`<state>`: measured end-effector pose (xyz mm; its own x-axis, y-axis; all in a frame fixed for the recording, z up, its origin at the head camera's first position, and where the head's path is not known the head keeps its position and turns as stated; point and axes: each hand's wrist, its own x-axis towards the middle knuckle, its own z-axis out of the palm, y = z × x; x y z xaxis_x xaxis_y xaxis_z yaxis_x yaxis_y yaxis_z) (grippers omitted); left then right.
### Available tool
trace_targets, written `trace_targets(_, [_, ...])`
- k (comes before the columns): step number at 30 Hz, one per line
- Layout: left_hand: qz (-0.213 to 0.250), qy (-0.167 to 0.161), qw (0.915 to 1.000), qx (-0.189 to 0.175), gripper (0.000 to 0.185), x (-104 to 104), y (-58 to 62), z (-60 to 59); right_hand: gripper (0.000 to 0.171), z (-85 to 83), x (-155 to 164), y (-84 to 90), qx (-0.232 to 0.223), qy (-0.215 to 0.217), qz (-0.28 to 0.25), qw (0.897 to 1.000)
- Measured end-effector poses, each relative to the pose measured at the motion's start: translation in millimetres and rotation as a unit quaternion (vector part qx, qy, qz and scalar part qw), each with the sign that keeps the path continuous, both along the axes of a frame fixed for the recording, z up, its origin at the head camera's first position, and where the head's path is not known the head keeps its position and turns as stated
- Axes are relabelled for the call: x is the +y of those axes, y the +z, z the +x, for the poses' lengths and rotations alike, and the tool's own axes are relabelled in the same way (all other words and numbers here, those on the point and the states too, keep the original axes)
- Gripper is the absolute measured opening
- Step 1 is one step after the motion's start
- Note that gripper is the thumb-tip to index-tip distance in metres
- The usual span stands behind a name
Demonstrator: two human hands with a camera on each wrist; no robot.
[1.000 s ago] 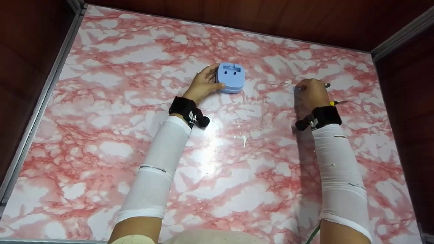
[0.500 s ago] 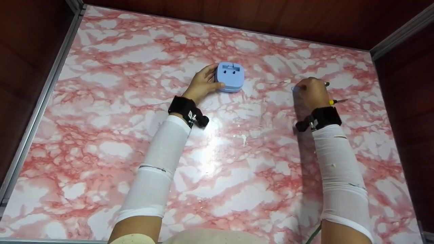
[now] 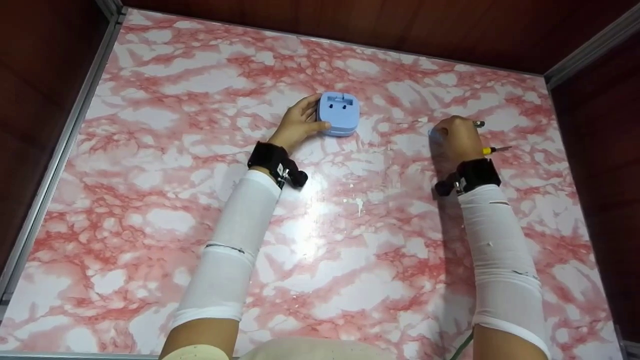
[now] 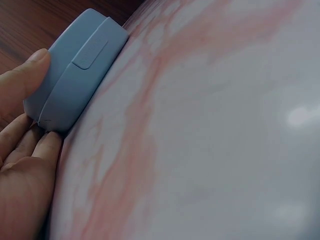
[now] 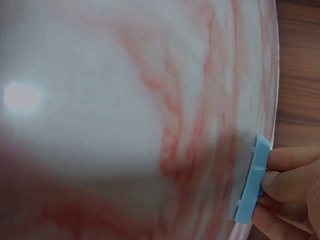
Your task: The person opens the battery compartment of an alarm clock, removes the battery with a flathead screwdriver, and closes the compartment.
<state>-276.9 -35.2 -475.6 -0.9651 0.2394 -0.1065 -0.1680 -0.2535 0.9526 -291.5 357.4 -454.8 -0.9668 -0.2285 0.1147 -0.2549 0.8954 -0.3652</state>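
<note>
Head view looks steeply down over the whole pink marble-patterned table [image 3: 320,240]. Both wrist views sit low and very close, skimming that tabletop [image 4: 210,130] toward its far edge [image 5: 125,100].

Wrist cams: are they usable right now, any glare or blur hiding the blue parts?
Left wrist: blue box sharp, table soft, faint glare on the right. Right wrist: table blurred, bright glare spot upper left, thin blue piece readable at the edge. Head: sharp, glare patch mid-table.
</note>
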Motion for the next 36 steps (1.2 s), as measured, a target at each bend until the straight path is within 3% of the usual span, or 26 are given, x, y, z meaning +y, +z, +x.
trace_targets(20, [-0.010,-0.005,0.9999,0.005,0.081,-1,2.4,1.3,0.019,-3.9,-7,-0.1,-0.003,0.028,0.025,0.999])
trace_targets(26, [0.007,-0.002,1.0000,-0.002,0.082,-1,1.4,1.0,0.027,-3.3,-19,2.1,-0.010,0.023,0.023,0.999])
trace_targets(36, [-0.020,0.000,0.9998,0.006,0.081,-1,2.0,0.8,0.025,-9.4,-45,3.7,-0.024,0.030,0.006,0.999])
